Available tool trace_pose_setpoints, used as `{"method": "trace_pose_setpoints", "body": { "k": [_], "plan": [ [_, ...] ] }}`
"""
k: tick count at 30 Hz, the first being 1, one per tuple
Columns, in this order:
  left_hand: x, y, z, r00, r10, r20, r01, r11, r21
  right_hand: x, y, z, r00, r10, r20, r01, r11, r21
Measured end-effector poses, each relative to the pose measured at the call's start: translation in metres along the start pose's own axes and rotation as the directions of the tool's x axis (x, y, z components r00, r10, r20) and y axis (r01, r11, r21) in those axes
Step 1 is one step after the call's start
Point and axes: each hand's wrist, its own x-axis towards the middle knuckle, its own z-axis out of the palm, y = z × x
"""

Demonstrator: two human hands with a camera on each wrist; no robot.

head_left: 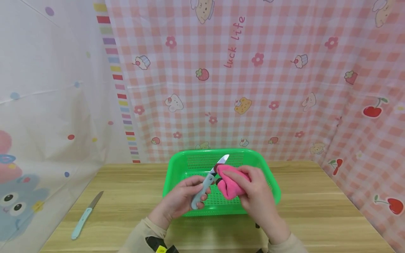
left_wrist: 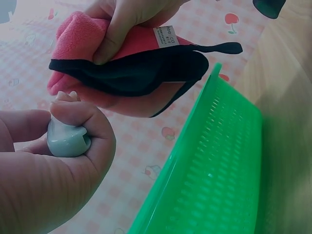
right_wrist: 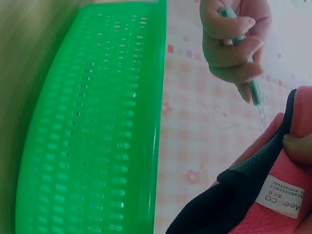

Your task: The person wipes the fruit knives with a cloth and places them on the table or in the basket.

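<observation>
My left hand point(head_left: 185, 196) grips the pale blue handle of a small knife point(head_left: 202, 191), its blade pointing up and away to the right. A folded pink cloth point(head_left: 232, 182) with dark edging is pinched in my right hand point(head_left: 261, 195). The cloth lies against the blade and hides part of it; the bare tip shows above. Both hands are over the green basket point(head_left: 275, 186). In the left wrist view the handle's end point(left_wrist: 68, 141) pokes out of the curled fingers. A white label point(right_wrist: 280, 196) shows on the cloth in the right wrist view.
A second knife point(head_left: 83, 219) with a light blue handle lies on the wooden table point(head_left: 133, 189) at the left, blade pointing away. Behind the basket hangs a pink checked curtain point(head_left: 221, 88), with a pale sheet point(head_left: 57, 105) at the left.
</observation>
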Motion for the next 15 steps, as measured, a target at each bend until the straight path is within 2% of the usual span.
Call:
{"method": "trace_pose_setpoints", "body": {
  "k": [7, 15],
  "plan": [
    [0.0008, -0.0014, 0.0027, 1.000, -0.016, 0.000, 0.016, 1.000, 0.024, -0.0004, -0.0056, 0.0058, 1.000, -0.006, 0.018, 0.006, 1.000, 0.019],
    [0.0014, -0.0037, 0.0060, 0.998, -0.038, -0.049, 0.040, 0.999, 0.032, -0.0028, -0.0076, 0.0075, 0.999, -0.001, 0.033, 0.000, 1.000, 0.018]
  ]
}}
